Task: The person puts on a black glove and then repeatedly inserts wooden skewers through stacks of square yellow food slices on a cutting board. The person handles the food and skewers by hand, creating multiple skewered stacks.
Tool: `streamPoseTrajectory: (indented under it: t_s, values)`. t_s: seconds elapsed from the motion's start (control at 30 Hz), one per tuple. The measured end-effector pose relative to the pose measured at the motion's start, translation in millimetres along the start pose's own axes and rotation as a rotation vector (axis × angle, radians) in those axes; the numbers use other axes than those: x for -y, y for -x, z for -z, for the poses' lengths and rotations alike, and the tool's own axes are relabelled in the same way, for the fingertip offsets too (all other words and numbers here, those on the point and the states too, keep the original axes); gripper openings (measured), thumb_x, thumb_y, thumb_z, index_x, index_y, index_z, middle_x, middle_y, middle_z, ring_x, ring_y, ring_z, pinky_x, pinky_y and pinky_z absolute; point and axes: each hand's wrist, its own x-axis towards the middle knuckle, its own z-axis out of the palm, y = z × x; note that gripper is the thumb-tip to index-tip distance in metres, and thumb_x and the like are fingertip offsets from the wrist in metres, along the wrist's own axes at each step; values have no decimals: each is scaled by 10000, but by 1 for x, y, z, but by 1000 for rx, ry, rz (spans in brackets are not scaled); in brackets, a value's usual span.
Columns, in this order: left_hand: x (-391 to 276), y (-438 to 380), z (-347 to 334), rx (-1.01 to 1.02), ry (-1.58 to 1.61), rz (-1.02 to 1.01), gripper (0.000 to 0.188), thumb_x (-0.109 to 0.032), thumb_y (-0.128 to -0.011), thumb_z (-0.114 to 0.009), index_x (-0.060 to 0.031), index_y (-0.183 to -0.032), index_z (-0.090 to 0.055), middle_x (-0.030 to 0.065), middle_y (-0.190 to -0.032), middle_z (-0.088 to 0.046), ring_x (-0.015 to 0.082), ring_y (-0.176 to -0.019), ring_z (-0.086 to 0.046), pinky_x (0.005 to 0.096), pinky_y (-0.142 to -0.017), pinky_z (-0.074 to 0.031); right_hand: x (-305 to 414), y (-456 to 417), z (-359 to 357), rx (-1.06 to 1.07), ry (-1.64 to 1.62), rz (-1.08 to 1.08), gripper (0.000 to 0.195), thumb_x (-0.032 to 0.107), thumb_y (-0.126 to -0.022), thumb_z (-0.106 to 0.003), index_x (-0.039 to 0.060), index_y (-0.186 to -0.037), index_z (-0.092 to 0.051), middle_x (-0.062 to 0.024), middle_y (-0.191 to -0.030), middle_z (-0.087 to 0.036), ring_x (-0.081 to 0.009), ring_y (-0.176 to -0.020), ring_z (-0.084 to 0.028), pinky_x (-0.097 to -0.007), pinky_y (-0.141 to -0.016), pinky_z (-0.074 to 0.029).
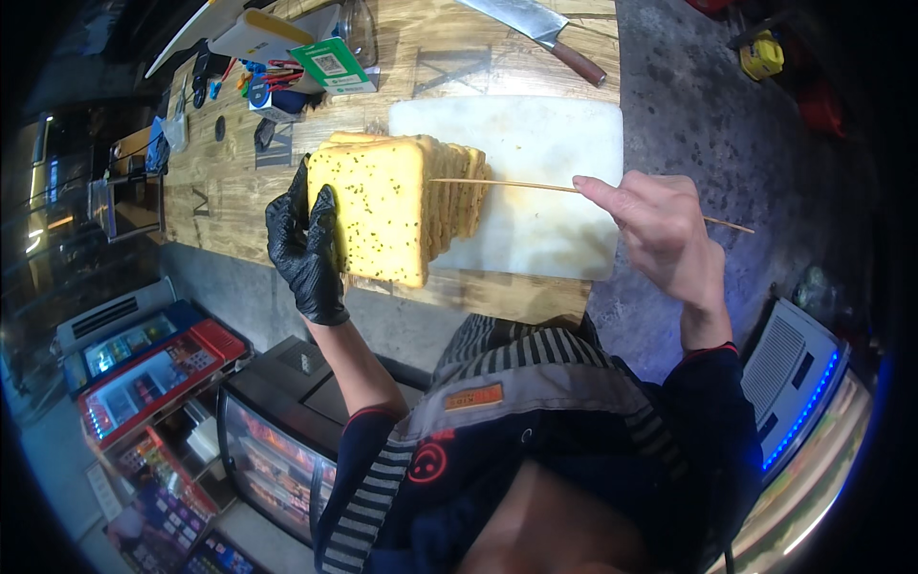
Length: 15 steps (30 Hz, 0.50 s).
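My left hand (pixel 305 244), in a black textured glove, grips a stack of square yellow bread slices (pixel 373 215) at its left side. Dark green flecks dot the face of the front slice. Bare of any glove, my right hand (pixel 656 222) pinches a thin wooden skewer (pixel 516 185). The skewer's left end meets the edge of the stack near the front slice; whether it has gone in cannot be made out. Its other end sticks out behind my right hand. A white cutting board (pixel 552 143) lies under and beside the stack.
A cleaver (pixel 538 29) with a wooden handle rests at the table's far right. A green stand with a printed code (pixel 333 64) and a box of pens (pixel 280 93) occupy the far left of the wooden table (pixel 215 165). A glass-fronted display case (pixel 280 445) stands below left.
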Motion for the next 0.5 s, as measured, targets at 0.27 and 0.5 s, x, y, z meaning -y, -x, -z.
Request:
streamPoseTrajectory:
  t_s: [0.27, 0.5]
  values:
    - [-1, 1, 1, -13, -29, 20, 379, 11, -769, -630, -23, -1143, -575, 15, -854, -511, 93, -796, -495, 229, -765, -405, 1, -4, -3, 21, 20, 10, 431, -91, -606, -541, 32, -1008, -635, -46, -525, -449, -158, -421, -445, -291, -379, -352]
    - [4, 0, 1, -17, -47, -23, 383, 2, -754, -648, -32, -1131, -587, 6, -836, -512, 82, -742, -464, 219, -714, -398, 11, -8, -4, 17, 45, 0, 454, -68, -589, -563, 25, -1030, -624, -55, -540, -445, -164, -431, -449, -292, -387, -361]
